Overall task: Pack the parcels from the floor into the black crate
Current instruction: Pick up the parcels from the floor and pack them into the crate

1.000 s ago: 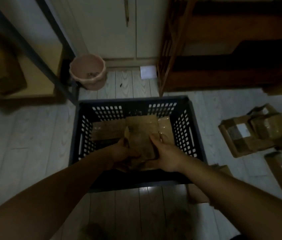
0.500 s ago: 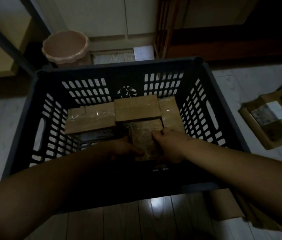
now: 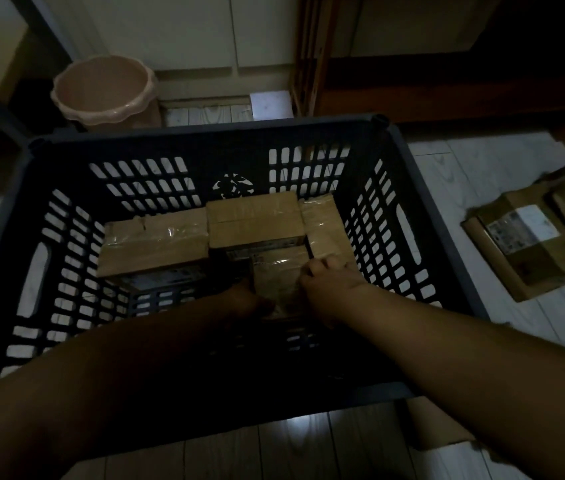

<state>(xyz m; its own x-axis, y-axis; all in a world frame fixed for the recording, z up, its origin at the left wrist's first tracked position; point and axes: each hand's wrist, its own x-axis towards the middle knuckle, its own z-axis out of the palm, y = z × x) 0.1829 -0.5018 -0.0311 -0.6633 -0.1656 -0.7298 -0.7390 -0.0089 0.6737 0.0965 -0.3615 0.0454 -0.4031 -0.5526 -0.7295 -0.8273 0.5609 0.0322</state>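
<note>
crate | parcels inside | left hand, right hand grip front parcel

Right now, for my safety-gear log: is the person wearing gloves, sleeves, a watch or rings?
No gloves: the left hand and right hand are bare. Both forearms are bare, no sleeves or watch showing. Rings are too dim to judge.

Black slotted crate stood upright, top open. Three brown taped parcels lay flat along its far wall, touching side by side: left parcel, middle parcel, right parcel. A fourth parcel sat in front of the middle one. The right hand gripped its right edge. The left hand was at its left edge, grip too dark to read. Loose parcels lay outside, right of the crate.
</note>
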